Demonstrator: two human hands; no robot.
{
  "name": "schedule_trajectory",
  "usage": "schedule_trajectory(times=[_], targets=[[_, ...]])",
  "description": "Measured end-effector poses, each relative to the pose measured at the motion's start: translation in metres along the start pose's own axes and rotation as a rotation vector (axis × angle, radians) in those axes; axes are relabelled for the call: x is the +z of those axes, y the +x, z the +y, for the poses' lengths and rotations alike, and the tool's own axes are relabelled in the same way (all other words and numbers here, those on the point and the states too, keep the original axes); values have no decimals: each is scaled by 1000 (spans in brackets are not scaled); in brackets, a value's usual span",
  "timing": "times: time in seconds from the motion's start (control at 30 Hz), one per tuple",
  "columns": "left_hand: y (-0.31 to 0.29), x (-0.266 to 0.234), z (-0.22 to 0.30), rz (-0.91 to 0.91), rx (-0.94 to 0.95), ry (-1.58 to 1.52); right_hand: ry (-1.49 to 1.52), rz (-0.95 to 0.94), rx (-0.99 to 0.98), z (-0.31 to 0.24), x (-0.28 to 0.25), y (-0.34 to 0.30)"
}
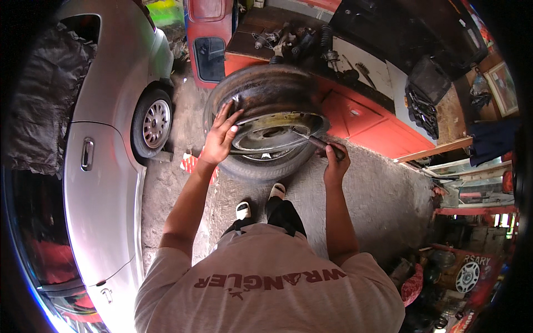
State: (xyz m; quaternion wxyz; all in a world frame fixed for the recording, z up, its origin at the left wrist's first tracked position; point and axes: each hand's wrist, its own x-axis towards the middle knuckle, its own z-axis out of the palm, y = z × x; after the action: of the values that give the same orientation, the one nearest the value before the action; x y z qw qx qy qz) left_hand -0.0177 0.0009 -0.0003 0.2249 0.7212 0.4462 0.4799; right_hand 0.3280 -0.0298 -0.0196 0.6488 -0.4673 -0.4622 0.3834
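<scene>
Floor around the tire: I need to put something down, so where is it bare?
Bare floor lies between the tire, red cabinet and shelves; a narrower strip runs between the silver car and left slipper. Metal parts crowd the bench.

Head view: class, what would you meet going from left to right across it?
Car door handle, car wheel, left hand, held tool's metal tip, right hand, open tool case, dark blue cloth.

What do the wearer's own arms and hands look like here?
The left hand and right hand are ungloved. The forearms are bare, with no watch or wristband visible. The pale T-shirt has short sleeves and dark reddish lettering.
</scene>
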Motion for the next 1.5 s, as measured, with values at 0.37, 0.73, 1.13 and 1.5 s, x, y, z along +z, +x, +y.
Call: schedule_trajectory(times=[0.37,0.73,1.13,1.5], targets=[[19,0,11,-89,19,-21,108,53,-117,-13,15,15],[15,2,17,-46,-9,68,78,6,-41,-20,23,18],[17,2,11,-66,29,66,93,-9,-68,-16,36,17],[17,0,3,-79,33,69,-151,-66,-179,-3,52,-16]])
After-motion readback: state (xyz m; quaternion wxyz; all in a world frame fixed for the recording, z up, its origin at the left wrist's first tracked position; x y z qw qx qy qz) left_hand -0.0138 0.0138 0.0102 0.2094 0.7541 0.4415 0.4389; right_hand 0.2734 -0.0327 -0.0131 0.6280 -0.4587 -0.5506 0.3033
